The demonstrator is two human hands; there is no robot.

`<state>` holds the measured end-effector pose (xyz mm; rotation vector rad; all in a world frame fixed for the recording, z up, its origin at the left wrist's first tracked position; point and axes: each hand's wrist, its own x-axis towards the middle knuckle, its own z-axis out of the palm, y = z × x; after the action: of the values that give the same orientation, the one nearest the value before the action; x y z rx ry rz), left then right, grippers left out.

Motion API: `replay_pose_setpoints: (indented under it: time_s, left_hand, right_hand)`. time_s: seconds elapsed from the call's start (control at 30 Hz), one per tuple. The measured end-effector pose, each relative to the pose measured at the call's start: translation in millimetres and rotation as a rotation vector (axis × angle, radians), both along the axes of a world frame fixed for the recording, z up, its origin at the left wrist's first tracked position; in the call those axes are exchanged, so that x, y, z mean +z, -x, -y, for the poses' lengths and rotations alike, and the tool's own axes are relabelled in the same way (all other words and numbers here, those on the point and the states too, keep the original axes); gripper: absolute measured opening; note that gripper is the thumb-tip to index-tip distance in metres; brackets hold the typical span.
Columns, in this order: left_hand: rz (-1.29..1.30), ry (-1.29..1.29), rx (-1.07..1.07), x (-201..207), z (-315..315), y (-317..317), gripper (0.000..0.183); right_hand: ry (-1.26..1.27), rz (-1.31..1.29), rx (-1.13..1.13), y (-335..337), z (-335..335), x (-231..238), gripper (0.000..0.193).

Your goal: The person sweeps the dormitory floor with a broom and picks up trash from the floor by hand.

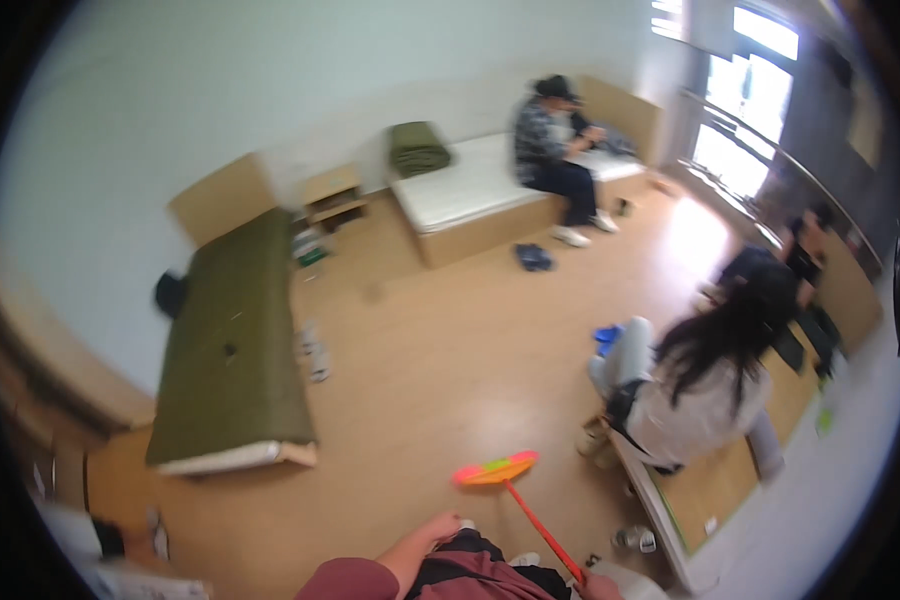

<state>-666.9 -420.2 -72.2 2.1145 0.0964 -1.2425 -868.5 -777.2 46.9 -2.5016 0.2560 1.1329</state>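
Observation:
My right hand grips the red handle of a broom at the bottom of the view. The handle slants away to the left, down to an orange broom head with pink ends and a yellow-green middle, at the wooden floor. In front of my body, by dark clothing, my left hand is curled. A small white patch shows at its fingertips; whether it holds that is too blurred to make out.
A bed with a green cover stands left, beside shoes. A person sits on a white bed at the back. Another person sits on a bed at right, near blue slippers. Dark slippers lie mid-floor.

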Motion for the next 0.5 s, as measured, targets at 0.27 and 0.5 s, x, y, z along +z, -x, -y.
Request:
replay_pose_setpoints:
  time_s: [0.27, 0.5]
  left_hand:
    - [0.282, 0.076, 0.432, 47, -14, 59, 0.038]
    - [0.427, 0.356, 0.819, 38, -59, 70, 0.029]
  right_hand:
    - [-0.397, 0.114, -0.018, -109, -27, -73, 0.029]
    - [-0.375, -0.114, 0.106, -263, -64, -197, 0.033]
